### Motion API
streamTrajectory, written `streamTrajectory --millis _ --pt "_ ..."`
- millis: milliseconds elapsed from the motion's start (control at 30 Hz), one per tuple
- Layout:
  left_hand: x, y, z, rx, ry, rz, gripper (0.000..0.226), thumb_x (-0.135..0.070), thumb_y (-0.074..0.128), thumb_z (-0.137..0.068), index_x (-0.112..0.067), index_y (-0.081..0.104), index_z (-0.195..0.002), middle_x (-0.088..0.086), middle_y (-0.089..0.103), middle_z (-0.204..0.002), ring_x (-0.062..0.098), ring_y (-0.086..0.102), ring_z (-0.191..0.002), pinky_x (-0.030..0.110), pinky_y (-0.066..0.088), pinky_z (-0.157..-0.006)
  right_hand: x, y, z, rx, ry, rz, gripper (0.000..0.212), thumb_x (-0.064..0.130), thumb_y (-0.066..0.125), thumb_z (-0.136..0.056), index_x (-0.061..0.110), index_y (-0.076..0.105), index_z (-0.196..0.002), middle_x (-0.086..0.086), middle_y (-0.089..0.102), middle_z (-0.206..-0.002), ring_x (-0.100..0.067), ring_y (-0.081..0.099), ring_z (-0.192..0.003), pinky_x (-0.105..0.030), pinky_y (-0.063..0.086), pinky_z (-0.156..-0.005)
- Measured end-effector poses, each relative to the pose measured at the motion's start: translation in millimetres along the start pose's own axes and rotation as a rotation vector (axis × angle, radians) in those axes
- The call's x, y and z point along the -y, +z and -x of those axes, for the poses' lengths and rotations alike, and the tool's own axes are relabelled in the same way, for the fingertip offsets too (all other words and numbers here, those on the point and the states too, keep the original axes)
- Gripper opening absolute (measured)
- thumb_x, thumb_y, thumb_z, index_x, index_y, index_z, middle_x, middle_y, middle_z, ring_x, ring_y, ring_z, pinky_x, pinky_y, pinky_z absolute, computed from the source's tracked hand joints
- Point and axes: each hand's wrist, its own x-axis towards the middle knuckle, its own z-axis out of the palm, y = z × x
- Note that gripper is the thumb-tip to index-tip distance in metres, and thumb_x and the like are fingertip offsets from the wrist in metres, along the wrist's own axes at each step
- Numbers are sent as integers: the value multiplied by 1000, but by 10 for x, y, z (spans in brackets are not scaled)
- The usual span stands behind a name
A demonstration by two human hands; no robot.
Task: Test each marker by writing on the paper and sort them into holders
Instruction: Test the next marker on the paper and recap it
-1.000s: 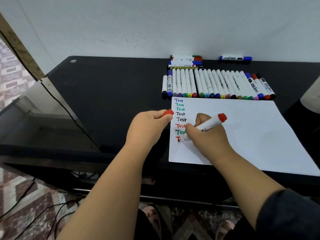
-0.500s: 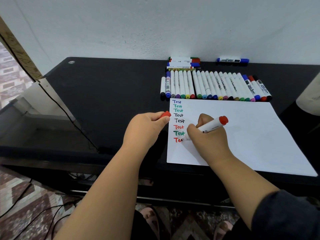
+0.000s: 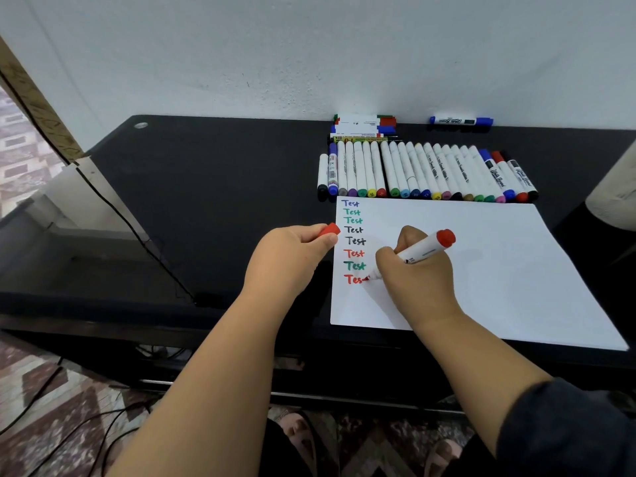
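Observation:
My right hand [image 3: 418, 280] grips a white marker with a red end [image 3: 426, 249], its tip on the white paper [image 3: 481, 266] at the lowest red word in a column of coloured "Test" words. My left hand [image 3: 287, 261] pinches the red cap [image 3: 329, 230] just left of the paper's edge. A row of several white markers with coloured caps [image 3: 426, 173] lies side by side beyond the paper. No holder is plainly visible.
A small stack of markers [image 3: 363, 127] and a single blue marker [image 3: 461, 121] lie at the back by the wall. The black table [image 3: 213, 187] carries a cable [image 3: 137, 232] on its left. A pale object [image 3: 614, 197] sits at the right edge.
The red word at the bottom of the column has grown by a few letters as my right hand writes. My left hand stays put with the cap.

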Motion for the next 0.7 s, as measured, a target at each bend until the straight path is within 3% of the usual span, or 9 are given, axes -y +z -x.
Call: streamTrajectory --millis 133,233,333,433,567,700 --pt "6 -2 6 25 -6 6 33 -40 55 -92 -34 59 -124 -12 63 -117 6 58 -83 23 50 -65 12 -2 -1 -11 18 -39 37 3 53 -89 13 29 -62 16 46 -39 15 45 -39 -6 29 -37" --pt "3 -3 27 51 -14 8 32 -40 55 -92 -36 59 -123 -12 65 -111 10 63 -81 30 56 -71 38 -4 15 22 29 -50 38 1 51 -88 12 28 -61 25 42 -34 15 44 -38 -6 28 -36" --pt "0 -14 39 90 -10 22 26 -40 55 -91 -38 62 -117 -18 67 -88 5 60 -58 24 51 -56 39 -36 -20 -65 67 -145 37 2 52 -86 13 28 -61 16 40 -34 4 45 -37 -8 29 -38" --pt "-4 -30 60 162 8 80 19 -39 60 -88 -40 65 -107 -21 65 -83 -3 56 -48 13 41 -44 70 -119 -116 -176 149 -364 40 8 57 -84 18 31 -57 10 36 -39 -9 35 -43 -23 30 -46" --pt "-40 -23 93 264 49 130 26 -40 67 -82 -37 68 -107 -24 64 -94 -7 58 -80 7 41 -56 167 -260 -180 -191 222 -626 41 10 62 -86 21 34 -57 8 41 -43 -6 37 -41 -18 28 -40" --pt "-97 17 129 312 96 106 27 -39 66 -81 -35 68 -108 -22 65 -94 0 54 -91 14 39 -69 170 -292 -161 -156 203 -570 40 7 59 -86 19 33 -57 4 37 -46 -10 32 -42 -20 24 -41"
